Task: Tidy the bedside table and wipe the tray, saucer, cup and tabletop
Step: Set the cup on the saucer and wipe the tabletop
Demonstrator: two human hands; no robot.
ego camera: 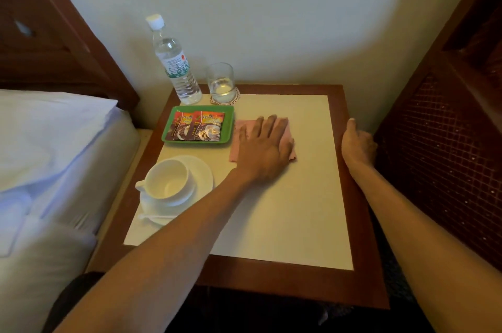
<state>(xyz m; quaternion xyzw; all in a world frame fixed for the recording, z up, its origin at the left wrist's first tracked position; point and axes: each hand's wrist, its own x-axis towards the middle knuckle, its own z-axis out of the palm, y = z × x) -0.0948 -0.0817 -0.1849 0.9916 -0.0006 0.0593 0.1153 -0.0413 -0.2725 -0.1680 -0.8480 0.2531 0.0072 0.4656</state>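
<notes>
My left hand [264, 146] lies flat, palm down, on a pink cloth [239, 127] spread on the cream tabletop [285, 210], just right of the green tray [167, 134]. Two coffee sachets [199, 126] lie in the tray. In front of the tray a white cup [167, 179] stands upright on its white saucer [205, 172], with a white stirrer [160, 216] on the saucer's near rim. My right hand [357, 142] holds the table's right wooden edge [353, 197], thumb on top.
A water bottle [176, 66] and a glass [220, 80] on a coaster [238, 97] stand at the table's back left by the wall. White bedding [54, 129] borders the left side. A dark wooden headboard [440, 142] rises close on the right.
</notes>
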